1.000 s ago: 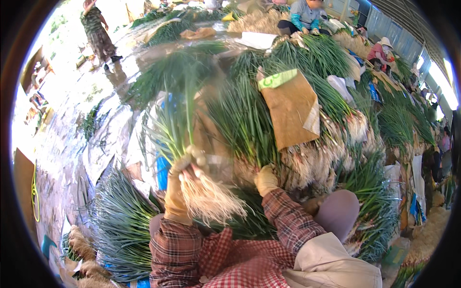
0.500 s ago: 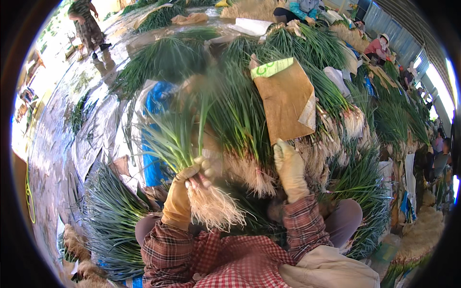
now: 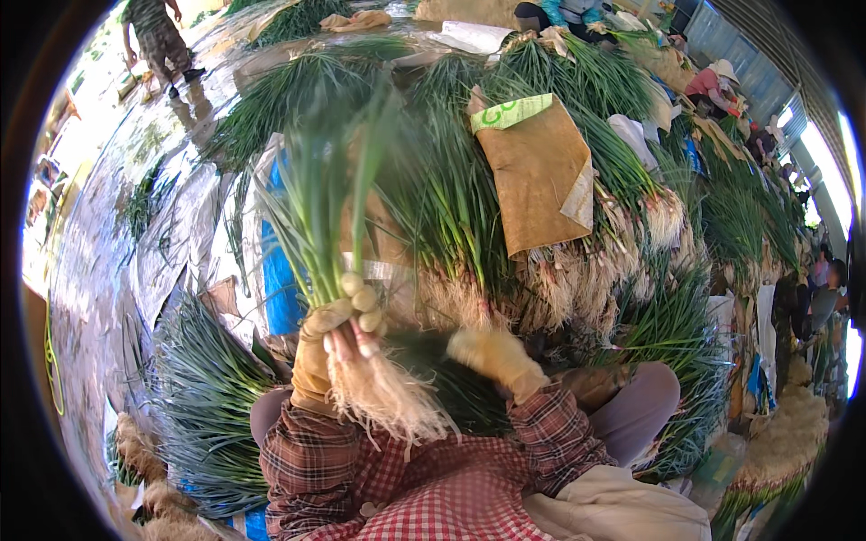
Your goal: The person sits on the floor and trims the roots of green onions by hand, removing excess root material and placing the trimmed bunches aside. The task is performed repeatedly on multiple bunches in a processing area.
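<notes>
My gloved left hand [image 3: 334,320] grips a bunch of green onions [image 3: 365,370], white bulbs and long roots hanging below the fingers, green leaves standing up above. My right hand [image 3: 492,356], in a yellow glove, is smeared by motion to the right of those roots, apart from them; its fingers cannot be made out. Beyond my hands lie more onion bunches [image 3: 456,207] with roots toward me, a brown paper piece [image 3: 537,176] resting on them at the right.
A dense onion pile [image 3: 203,406] lies at my left, another [image 3: 677,361] at my right. Wet sheeting [image 3: 95,270] covers the floor at left. A person in camouflage [image 3: 158,50] stands upper left; seated workers [image 3: 708,86] are at back right, by a corrugated wall [image 3: 735,59].
My left hand and its bunch have shifted slightly left. My right hand rose from the onion roots toward the paper, then dropped down and left.
</notes>
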Demonstrator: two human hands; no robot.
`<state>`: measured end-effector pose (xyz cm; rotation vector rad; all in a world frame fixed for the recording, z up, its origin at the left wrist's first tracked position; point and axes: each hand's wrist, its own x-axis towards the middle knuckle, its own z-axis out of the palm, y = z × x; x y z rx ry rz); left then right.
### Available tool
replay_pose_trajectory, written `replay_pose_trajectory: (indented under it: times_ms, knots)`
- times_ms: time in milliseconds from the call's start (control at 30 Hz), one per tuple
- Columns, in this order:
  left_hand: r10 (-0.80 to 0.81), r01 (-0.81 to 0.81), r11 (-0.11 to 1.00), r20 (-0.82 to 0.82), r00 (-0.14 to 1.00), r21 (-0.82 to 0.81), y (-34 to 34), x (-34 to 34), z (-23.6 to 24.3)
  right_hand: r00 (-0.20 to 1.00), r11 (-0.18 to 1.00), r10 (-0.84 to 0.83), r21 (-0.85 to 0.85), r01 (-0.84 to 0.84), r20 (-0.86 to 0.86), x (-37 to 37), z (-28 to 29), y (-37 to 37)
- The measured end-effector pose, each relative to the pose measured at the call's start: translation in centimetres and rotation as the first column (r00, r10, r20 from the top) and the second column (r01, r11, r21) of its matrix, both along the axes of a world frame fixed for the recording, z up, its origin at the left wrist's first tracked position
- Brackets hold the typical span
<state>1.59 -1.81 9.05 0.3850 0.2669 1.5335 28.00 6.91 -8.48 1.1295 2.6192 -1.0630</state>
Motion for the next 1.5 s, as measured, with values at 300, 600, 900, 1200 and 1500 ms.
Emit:
replay_pose_trajectory:
  times_ms: [300, 600, 900, 1200, 1500]
  knots:
    - [-0.048, -0.006, 0.938, -0.147, 0.988, -0.346, 2.6, 0.3, -4.8, 0.779, 0.639, -0.623, 0.530, 0.557, -0.068, -1.0, 4.8, 4.3]
    - [-0.277, 0.238, 0.913, -0.075, 0.958, -0.331, 1.8, 2.5, -6.4, 0.707, 0.536, -0.587, 0.465, 0.705, -0.394, 0.7, 10.1, 2.9]
    - [-0.153, 0.156, 0.927, 0.036, 0.988, -0.340, 2.0, 3.1, -5.2, 0.539, 0.558, -0.646, 0.147, 0.817, -0.541, 1.5, 10.8, 5.6]
    - [-0.259, 0.179, 0.920, -0.200, 0.945, -0.348, 1.7, 4.4, -7.2, 0.598, 0.663, -0.285, 0.297, 0.688, -0.749, -1.2, 9.3, -0.5]
    - [-0.260, 0.153, 0.929, -0.302, 0.917, -0.336, 1.6, 5.7, -9.1, 0.749, 0.430, -0.576, -0.901, -0.063, -0.328, -1.3, 2.3, -2.8]
